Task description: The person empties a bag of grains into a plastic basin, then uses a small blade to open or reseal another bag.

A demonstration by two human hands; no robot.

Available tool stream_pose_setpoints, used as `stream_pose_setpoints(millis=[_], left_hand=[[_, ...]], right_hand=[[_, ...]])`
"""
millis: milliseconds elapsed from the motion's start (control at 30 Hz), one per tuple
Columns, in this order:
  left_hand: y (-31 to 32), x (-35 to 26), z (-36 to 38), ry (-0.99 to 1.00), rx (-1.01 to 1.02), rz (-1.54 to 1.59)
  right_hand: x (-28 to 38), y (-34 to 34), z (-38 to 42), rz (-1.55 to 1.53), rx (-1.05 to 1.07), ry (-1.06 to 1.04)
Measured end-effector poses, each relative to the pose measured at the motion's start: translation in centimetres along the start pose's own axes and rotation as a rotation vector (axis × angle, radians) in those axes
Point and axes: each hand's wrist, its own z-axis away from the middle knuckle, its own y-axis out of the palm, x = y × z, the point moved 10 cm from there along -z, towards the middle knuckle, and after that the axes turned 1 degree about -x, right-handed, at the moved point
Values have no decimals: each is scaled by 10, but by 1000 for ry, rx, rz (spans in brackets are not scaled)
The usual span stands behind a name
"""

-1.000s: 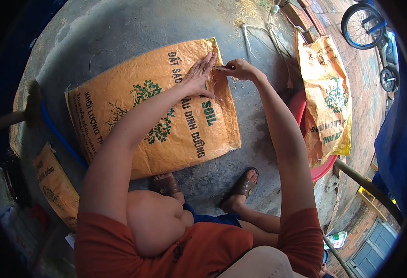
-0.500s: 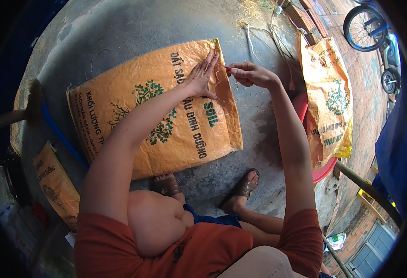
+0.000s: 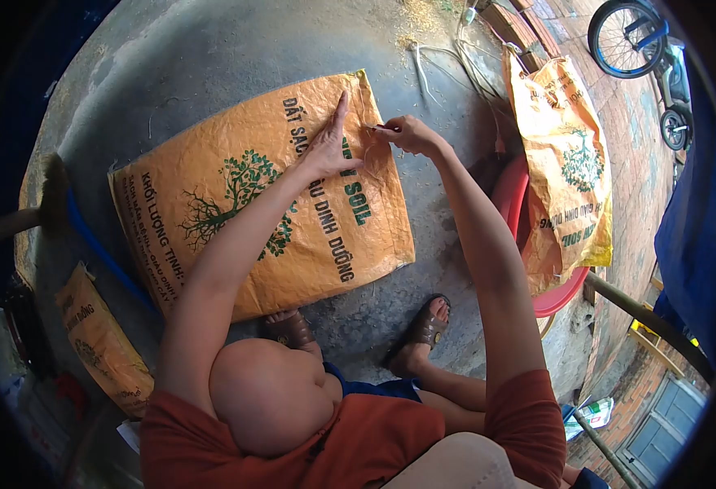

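A large orange sack (image 3: 211,187) with green tree print and black lettering lies flat on the concrete floor. My left hand (image 3: 330,151) rests on it near its right end, thumb and fingers spread. Just right of that, my right hand (image 3: 413,135) is closed on a small red-handled tool (image 3: 387,128), whose tip is at the sack near its right edge. The tip's exact shape is too small to tell. A thin thread (image 3: 372,151) shows on the sack between my hands.
At the right, another orange sack (image 3: 566,163) leans on a red basin (image 3: 511,194). A smaller orange sack (image 3: 101,346) lies lower left, near a blue pole (image 3: 101,238) and a broom (image 3: 55,196). Cables (image 3: 468,61) and a bicycle (image 3: 631,41) are upper right.
My right hand has moved left with the red-handled tool, from beyond the sack's edge to over it. My left hand has shifted slightly, its fingers pointing more upward. The whole view has shifted slightly.
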Motion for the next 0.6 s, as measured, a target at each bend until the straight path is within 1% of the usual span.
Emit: stream_pose_setpoints(millis=[33,100,133,200,233,300,333,367,433,467,500,567,600], left_hand=[[-1,0,-1,-1,0,-4],[-1,5,0,-57,-5,53],[-1,5,1,-59,-7,55],[-1,3,0,-19,-24,19],[-1,3,-1,-19,-30,21],[1,6,-1,-76,-17,-99],[3,12,0,-126,28,-148],[2,16,1,-136,20,-144],[5,7,-1,-16,12,-227],[7,8,2,-98,81,-242],[8,6,2,-93,77,-238],[12,7,3,-69,120,-282],[12,7,3,-42,112,-325]], right_hand=[[-2,-2,-1,-3,0,-3],[3,9,10,-429,185,53],[3,7,14,-427,188,54],[3,17,26,-769,362,101],[0,15,30,-763,363,101],[18,25,46,-1056,539,47],[30,18,53,-1105,598,-65],[39,14,54,-1099,610,-59],[40,-6,51,-1016,475,-20],[31,-14,40,-810,329,47],[31,-13,32,-803,326,49],[4,-18,11,-222,144,187],[3,-14,3,-213,137,169]])
